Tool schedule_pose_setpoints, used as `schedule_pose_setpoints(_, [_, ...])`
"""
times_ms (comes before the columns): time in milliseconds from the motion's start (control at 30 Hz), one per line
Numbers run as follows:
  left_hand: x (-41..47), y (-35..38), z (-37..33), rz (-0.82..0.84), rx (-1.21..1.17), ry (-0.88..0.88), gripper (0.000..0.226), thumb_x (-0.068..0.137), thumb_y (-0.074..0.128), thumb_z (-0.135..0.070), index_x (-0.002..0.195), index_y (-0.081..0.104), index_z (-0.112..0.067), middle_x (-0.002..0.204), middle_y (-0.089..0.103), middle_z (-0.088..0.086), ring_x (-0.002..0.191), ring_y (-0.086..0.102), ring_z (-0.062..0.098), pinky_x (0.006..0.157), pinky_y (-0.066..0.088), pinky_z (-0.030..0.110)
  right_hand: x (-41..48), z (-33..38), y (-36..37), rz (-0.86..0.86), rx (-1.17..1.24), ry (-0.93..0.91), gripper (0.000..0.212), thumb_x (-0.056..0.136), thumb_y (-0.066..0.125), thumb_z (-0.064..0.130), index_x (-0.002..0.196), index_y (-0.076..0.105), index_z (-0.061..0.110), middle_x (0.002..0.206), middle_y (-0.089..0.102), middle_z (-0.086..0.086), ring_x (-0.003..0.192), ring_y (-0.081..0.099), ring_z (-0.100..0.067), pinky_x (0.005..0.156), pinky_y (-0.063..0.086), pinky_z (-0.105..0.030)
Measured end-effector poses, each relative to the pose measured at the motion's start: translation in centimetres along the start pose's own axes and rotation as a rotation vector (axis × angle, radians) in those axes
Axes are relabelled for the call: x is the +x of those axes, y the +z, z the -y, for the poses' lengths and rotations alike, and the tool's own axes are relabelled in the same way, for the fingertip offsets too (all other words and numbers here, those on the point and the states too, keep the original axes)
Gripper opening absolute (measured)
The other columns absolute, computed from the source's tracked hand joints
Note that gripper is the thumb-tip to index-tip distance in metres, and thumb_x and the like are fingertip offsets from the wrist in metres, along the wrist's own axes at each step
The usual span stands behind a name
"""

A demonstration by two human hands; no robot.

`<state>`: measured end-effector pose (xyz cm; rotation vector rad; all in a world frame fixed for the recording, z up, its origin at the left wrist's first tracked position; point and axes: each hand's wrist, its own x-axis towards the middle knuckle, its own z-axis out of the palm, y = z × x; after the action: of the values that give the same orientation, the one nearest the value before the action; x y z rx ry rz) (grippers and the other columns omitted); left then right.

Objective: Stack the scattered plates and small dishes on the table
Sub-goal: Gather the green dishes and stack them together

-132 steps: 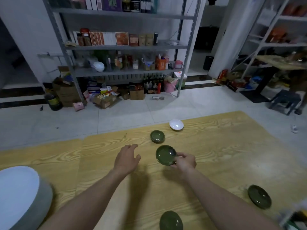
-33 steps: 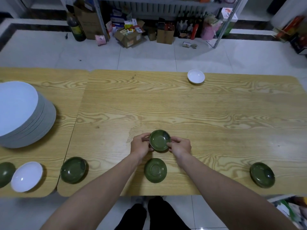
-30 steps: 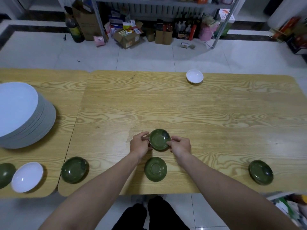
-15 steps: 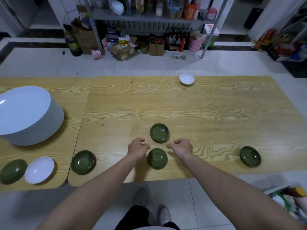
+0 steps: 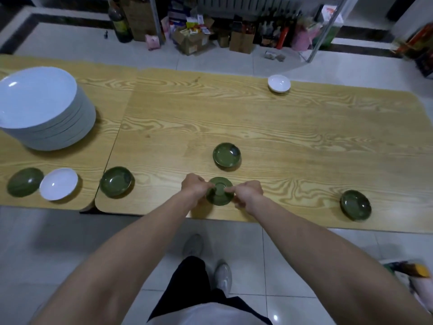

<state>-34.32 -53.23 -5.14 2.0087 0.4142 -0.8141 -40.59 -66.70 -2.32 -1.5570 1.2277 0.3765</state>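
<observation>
Beyond a tiled floor and cluttered shelves, two wooden tables stand edge to edge, and we are at the near edge of the big table (image 5: 269, 127). On the side table (image 5: 110, 99) sits the largest thing, the stack of white plates (image 5: 42, 109), already piled (nothing left to do there, we judge). The small pieces lie scattered: a far-left green dish (image 5: 24, 181) just beside a near white dish (image 5: 58, 184), a left green dish (image 5: 116, 181), a right green dish (image 5: 355, 205) well apart, and a far white dish (image 5: 279, 83) at the back edge. A second ago both hands held the upright green dish (image 5: 226, 156); now it sits released mid-table, and we have dropped back to the overturned dish (image 5: 219, 191) near the edge. Half a second ago our hands only flanked it; now the left hand (image 5: 194, 185) curls on its left rim and the right hand (image 5: 248, 192) pinches its right rim. Whether it has left the wood we cannot tell. We judge it needs flipping before joining the upright one.
</observation>
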Motion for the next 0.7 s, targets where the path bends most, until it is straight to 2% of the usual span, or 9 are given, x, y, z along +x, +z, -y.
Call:
schedule_pose_setpoints(100, [0.1,0.7,0.2,-0.004,0.003,-0.024,0.030,0.073,0.086,-0.017,0.092,0.068,-0.002,0.092,0.068,0.013,0.090,0.065,0.026,0.084,0.059,0.040,0.2,-0.2,0.6,-0.022,-0.019,0.014,0.042,0.067,0.091,0.015,0.097,0.065,0.000,0.092,0.068,-0.014,0.061,0.060,-0.020,0.060,0.060,-0.035])
schedule_pose_setpoints(200, [0.1,1.1,0.2,-0.016,0.024,-0.030,0.027,0.072,0.085,-0.012,0.090,0.067,-0.005,0.095,0.069,0.012,0.089,0.064,0.024,0.077,0.057,0.034,0.4,-0.3,1.0,-0.033,-0.006,0.013,0.044,0.066,0.091,0.013,0.098,0.065,-0.001,0.093,0.068,-0.015,0.061,0.059,-0.019,0.056,0.057,-0.033])
schedule_pose_setpoints(300, [0.0,1.1,0.0,-0.006,0.030,-0.029,0.024,0.073,0.083,-0.008,0.091,0.067,-0.005,0.094,0.067,0.011,0.087,0.062,0.024,0.066,0.048,0.030,0.4,-0.1,0.9,-0.019,0.019,0.028,0.037,0.067,0.090,0.010,0.093,0.065,0.002,0.093,0.068,-0.014,0.061,0.057,-0.019,0.052,0.053,-0.030])
schedule_pose_setpoints(367, [-0.1,0.9,-0.1,0.011,0.019,-0.027,0.024,0.073,0.082,-0.004,0.080,0.060,-0.011,0.094,0.067,0.012,0.084,0.060,0.023,0.070,0.052,0.033,0.2,0.1,1.0,-0.005,0.046,0.026,0.033,0.068,0.089,0.008,0.084,0.060,0.010,0.095,0.066,-0.013,0.065,0.057,-0.020,0.050,0.051,-0.029])
schedule_pose_setpoints(433, [-0.2,0.8,-0.1,0.016,-0.007,-0.010,0.032,0.072,0.081,0.000,0.082,0.055,-0.015,0.094,0.065,0.011,0.089,0.062,0.025,0.080,0.057,0.038,0.0,0.2,0.9,0.002,0.095,0.006,0.039,0.068,0.088,0.006,0.082,0.053,0.016,0.099,0.065,-0.011,0.073,0.061,-0.023,0.049,0.053,-0.028])
schedule_pose_setpoints(500, [-0.3,0.4,-0.2,0.018,-0.063,0.040,0.038,0.071,0.079,0.005,0.086,0.051,-0.017,0.094,0.067,0.010,0.089,0.065,0.027,0.081,0.058,0.042,-0.2,0.2,0.7,-0.023,0.131,-0.051,0.041,0.066,0.089,0.004,0.085,0.055,0.016,0.097,0.066,-0.008,0.078,0.064,-0.023,0.056,0.056,-0.029])
schedule_pose_setpoints(567, [-0.4,0.0,-0.2,0.014,-0.135,0.120,0.039,0.070,0.076,0.010,0.087,0.053,-0.017,0.085,0.067,0.010,0.075,0.066,0.027,0.076,0.058,0.046,-0.3,0.4,0.4,-0.064,0.120,-0.140,0.041,0.061,0.091,0.003,0.083,0.058,0.016,0.091,0.068,-0.004,0.082,0.065,-0.020,0.068,0.054,-0.028])
schedule_pose_setpoints(633, [-0.5,-0.1,0.0,0.004,-0.184,0.197,0.037,0.072,0.074,0.012,0.089,0.057,-0.016,0.084,0.065,0.010,0.068,0.064,0.024,0.072,0.058,0.045,-0.4,0.3,0.1,-0.081,0.121,-0.207,0.039,0.059,0.092,0.001,0.076,0.060,0.016,0.085,0.068,-0.002,0.080,0.064,-0.017,0.072,0.053,-0.023])
schedule_pose_setpoints(700, [-0.7,0.1,0.4,0.022,-0.267,0.227,0.033,0.078,0.067,0.013,0.094,0.060,-0.015,0.093,0.068,0.015,0.071,0.065,0.025,0.067,0.058,0.040,-0.4,-0.1,0.1,-0.091,0.076,-0.266,0.032,0.060,0.091,0.001,0.072,0.064,0.014,0.075,0.065,0.002,0.071,0.060,-0.011,0.062,0.045,-0.007])
